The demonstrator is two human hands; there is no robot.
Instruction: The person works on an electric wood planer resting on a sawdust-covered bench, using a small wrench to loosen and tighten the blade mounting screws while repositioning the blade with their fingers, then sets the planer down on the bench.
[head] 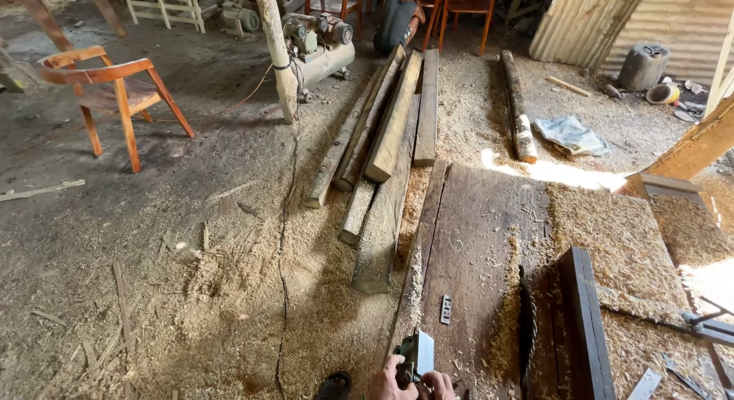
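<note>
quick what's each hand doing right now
Left hand: closed on the small grey-green box.
Right hand: touching the same box; grip cannot be told.

At the bottom edge a hand (397,385) gripped a small grey-green box (417,356) at the near end of a dark workbench (470,247) — sawdust heaped over it, a circular saw blade (527,331) rising through its top. Rough timbers (386,140) lay on the dirt floor beyond, a wooden chair (115,90) well apart.
</note>
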